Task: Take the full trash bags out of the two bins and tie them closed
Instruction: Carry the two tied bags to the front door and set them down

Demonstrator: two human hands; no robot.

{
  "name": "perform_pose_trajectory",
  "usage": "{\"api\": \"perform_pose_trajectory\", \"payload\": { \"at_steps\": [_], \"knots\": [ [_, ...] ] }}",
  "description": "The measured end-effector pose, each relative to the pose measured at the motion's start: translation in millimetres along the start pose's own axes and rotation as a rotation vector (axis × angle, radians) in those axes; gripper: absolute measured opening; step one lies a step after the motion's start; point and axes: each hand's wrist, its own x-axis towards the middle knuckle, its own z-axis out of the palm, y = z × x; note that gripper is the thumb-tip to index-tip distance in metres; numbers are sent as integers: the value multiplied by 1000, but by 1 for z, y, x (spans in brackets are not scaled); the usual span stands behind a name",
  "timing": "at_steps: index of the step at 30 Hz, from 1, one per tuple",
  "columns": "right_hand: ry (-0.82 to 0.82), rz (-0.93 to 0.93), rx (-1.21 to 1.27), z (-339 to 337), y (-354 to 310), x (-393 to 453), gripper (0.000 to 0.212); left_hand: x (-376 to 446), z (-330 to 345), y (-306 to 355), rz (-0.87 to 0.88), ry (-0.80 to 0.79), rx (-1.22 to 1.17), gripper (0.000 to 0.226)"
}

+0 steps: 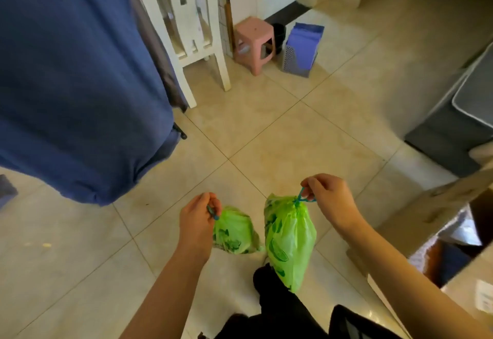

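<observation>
You stand in a home, on a glossy beige tiled floor (266,136). A white wooden chair (186,31) and a small pink plastic stool (253,42) sit by a doorway, a blue cloth (74,77) hangs at your left, and grey cushioned furniture (458,125) lies right.

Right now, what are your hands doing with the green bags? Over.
Left hand grip on left green bag drawstring. Right hand pinching right green bag drawstring loop. Both bags cinched, out of bins. Floor ahead open.
</observation>
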Motion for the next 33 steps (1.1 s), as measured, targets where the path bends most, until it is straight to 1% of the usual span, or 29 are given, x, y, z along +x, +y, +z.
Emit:
{"api": "perform_pose_trajectory", "payload": {
  "at_steps": [3,8,13,20,24,28,33],
  "knots": [
    [-9,11,-9,-24,-5,41,26,27,44,14,0,-16,33,29],
    [49,68,-15,-70,-6,103,26,72,121,31,5,-92,109,28],
    [147,122,-64,-124,-6,171,25,127,212,49,-20,-211,163,28],
    [303,170,-4,-203,-21,280,22,207,342,80,-58,-349,241,25],
    [387,181,6,-249,-31,339,22,250,418,102,-84,-406,214,25],
    [474,187,29,-292,-34,392,19,286,490,121,-59,-441,222,23],
    [513,212,17,-352,-36,467,17,328,590,134,-29,-447,241,22]
  ]
}}
